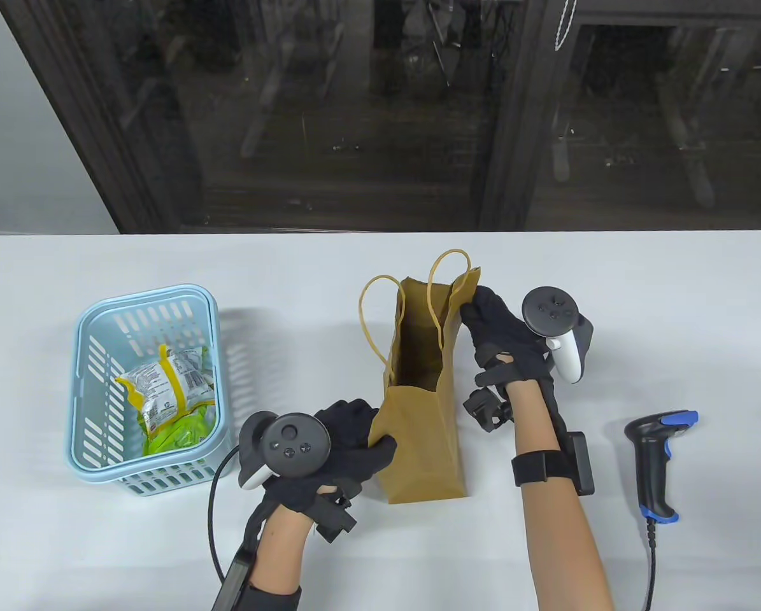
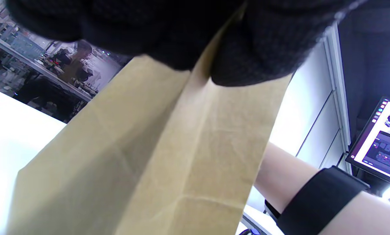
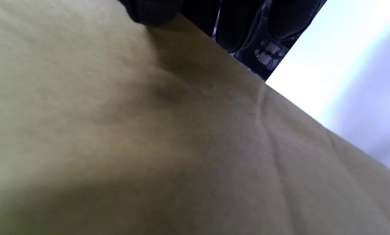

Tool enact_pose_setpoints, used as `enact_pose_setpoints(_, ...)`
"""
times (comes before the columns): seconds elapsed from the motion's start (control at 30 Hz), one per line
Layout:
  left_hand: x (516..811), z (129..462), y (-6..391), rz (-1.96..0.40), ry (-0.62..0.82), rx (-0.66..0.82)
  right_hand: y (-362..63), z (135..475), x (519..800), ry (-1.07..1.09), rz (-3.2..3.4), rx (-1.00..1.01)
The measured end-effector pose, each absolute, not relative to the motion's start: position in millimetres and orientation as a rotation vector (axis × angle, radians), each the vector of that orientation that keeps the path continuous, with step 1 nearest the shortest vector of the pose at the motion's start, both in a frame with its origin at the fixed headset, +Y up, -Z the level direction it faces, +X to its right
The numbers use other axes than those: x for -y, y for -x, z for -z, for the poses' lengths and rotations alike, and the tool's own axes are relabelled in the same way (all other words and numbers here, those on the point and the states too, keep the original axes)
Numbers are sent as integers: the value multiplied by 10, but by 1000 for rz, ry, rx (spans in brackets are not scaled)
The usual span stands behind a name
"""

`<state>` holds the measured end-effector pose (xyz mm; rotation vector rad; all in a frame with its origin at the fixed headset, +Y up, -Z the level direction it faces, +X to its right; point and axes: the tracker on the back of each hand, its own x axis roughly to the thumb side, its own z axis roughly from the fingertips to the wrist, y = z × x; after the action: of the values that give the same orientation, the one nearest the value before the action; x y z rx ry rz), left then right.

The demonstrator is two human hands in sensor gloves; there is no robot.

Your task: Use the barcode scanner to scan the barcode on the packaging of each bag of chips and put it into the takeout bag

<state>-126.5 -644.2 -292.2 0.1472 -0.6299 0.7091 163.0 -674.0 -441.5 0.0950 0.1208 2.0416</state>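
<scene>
Gloved fingers [image 2: 247, 49] on takeout bag [image 2: 182, 156]

One takeout bag [image 1: 421, 439]; one barcode scanner [image 1: 657, 461]; one basket [image 1: 100, 318], left of frame, holding two visible bags of chips [image 1: 167, 385] [image 1: 179, 433]; two gloved hands [image 1: 348, 445] [image 1: 504, 340].

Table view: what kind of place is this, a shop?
Probably a lab mocked up as a checkout. A barcode scanner, paper takeout bag and basket of chips sit on a plain white table, and a monitor stands nearby.

Black knit gloves cover the left hand [image 1: 348, 445] and right hand [image 1: 504, 340], each topped by a dark round tracker with white grip, forearms bare above black wrist straps.
</scene>
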Motion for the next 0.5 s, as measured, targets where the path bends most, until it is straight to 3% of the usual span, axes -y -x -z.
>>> enact_pose_setpoints(0.5,6419,2875,1229,-672,-144,640,-1538,4371,6733,-117,-2072,-100)
